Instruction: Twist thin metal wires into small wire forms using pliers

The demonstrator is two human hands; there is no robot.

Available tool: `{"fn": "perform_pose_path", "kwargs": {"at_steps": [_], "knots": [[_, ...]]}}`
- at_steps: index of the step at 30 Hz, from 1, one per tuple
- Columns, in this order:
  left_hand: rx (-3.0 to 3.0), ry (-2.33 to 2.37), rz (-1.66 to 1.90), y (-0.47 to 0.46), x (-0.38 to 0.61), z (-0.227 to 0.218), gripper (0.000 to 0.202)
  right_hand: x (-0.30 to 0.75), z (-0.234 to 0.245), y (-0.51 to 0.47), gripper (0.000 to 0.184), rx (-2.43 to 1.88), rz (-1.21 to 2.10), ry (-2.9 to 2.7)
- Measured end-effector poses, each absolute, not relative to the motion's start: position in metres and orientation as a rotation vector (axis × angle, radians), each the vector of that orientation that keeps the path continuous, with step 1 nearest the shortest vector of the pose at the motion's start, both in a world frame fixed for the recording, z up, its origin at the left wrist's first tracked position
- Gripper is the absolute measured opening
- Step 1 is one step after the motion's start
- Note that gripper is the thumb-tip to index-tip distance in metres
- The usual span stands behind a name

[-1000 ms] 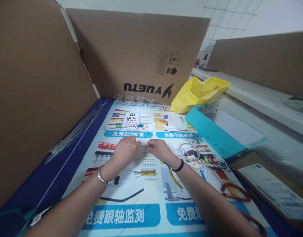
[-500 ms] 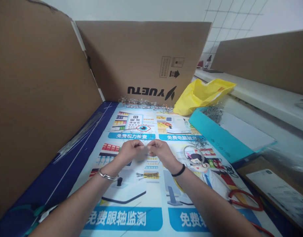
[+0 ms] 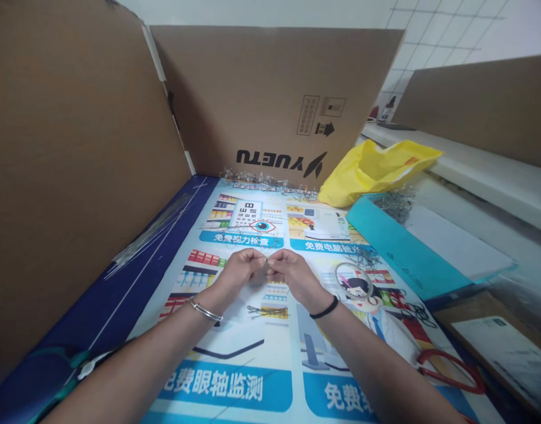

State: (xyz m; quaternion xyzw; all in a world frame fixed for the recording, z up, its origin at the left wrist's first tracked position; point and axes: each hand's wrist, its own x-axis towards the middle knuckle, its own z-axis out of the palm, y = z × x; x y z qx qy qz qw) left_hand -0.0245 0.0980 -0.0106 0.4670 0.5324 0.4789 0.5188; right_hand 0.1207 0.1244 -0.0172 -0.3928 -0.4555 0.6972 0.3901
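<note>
"Above the poster [image 3: 274, 347], there it was: the gap had closed! A second earlier the left hand [image 3: 239, 274] and the right hand [image 3: 296, 277] had stood clearly apart, and half a second earlier only a sliver had shown between them. At this moment the fingertips met, or as good as met."

"And the grip on each side?"

"Together, both of them, thumb against forefinger in a close pinch. What sat inside, I couldn't tell; anything there was too fine to make out."

"So where was the wire?"

"The nearest that showed clearly was a small bundle of wires [image 3: 268, 311], flat on the poster just below the hands, with neither hand touching it. More of it ringed the scene: straight lengths [image 3: 150, 229] over on the left, on the blue part of the tabletop [image 3: 133, 294], and a loose tangle [image 3: 365, 257] beyond the right hand, close to the round hoop [image 3: 337, 275]."

"Had any of that moved?"

"Not that I saw. The view had swung a little, but the bundle, the hoop and the yellow bag [image 3: 354, 176] kept their places; the change was all in the hands."

"Meaning what, in your judgement?"

"That the work had drawn in to one tiny spot, both pinches sharing it: fingertip stuff, where a slip of either side would have mattered."
</note>
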Motion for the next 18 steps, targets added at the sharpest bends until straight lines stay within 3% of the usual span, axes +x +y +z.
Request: {"fn": "perform_pose_path", "kwargs": {"at_steps": [18], "knots": [[1.074,1.269,1.179,0.0951,-0.0193,-0.0117,0.018,0.1187,-0.0223,0.1227,0.02,-0.973,1.741,-1.116]]}}
